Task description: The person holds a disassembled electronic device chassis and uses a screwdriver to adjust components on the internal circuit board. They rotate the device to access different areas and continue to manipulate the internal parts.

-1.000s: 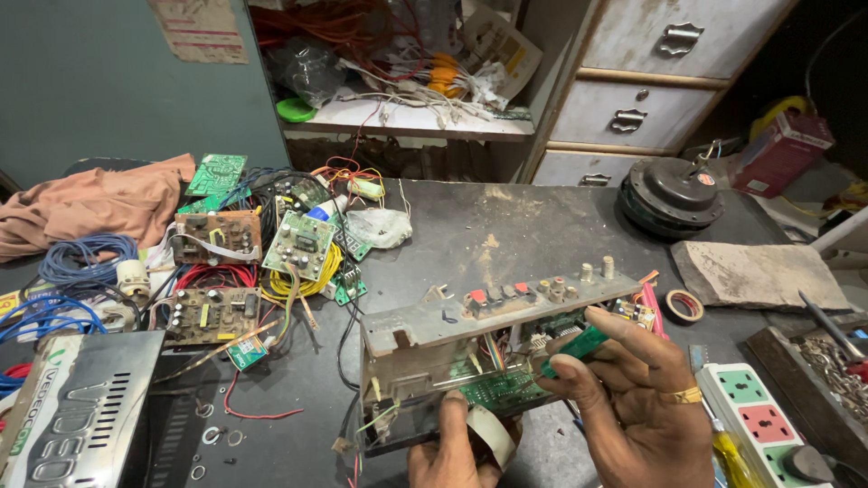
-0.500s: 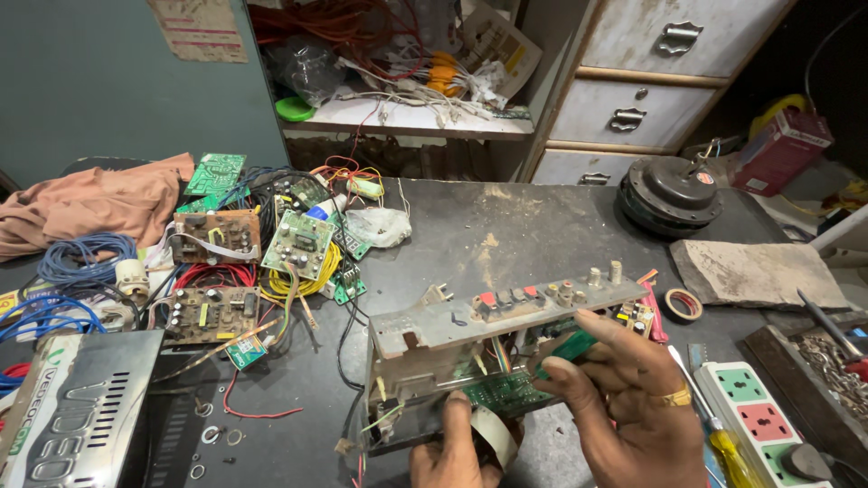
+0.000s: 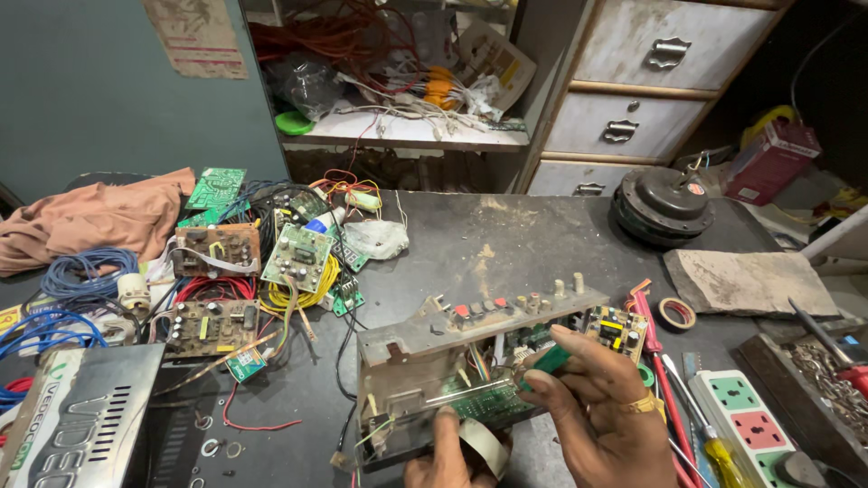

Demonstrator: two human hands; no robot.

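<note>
Head view: near the front edge of the dark desk (image 3: 506,235) stands an opened metal chassis (image 3: 452,357), tilted, with a row of knobs and red buttons along its top panel and a green circuit board inside. The left hand (image 3: 448,456) grips the chassis at its lower front edge, fingers curled under it beside a pale flat ribbon cable (image 3: 479,443). The right hand (image 3: 597,411), a gold ring on one finger, pinches a small green tool (image 3: 545,361) and holds its tip against the board inside the chassis.

Just right of the chassis lie a small loose board (image 3: 615,327), a red-handled tool (image 3: 651,343), a roll of tape (image 3: 676,314) and a white power strip (image 3: 746,420) with green and red sockets at the front right corner. A black round motor (image 3: 663,206) sits at the back right edge, a grey cloth (image 3: 750,282) in front of it.

Toward the left edge lie several circuit boards (image 3: 298,255) among red, yellow and blue wires, a brown rag (image 3: 90,217) behind them, and a silver box (image 3: 72,416) at the front left corner
</note>
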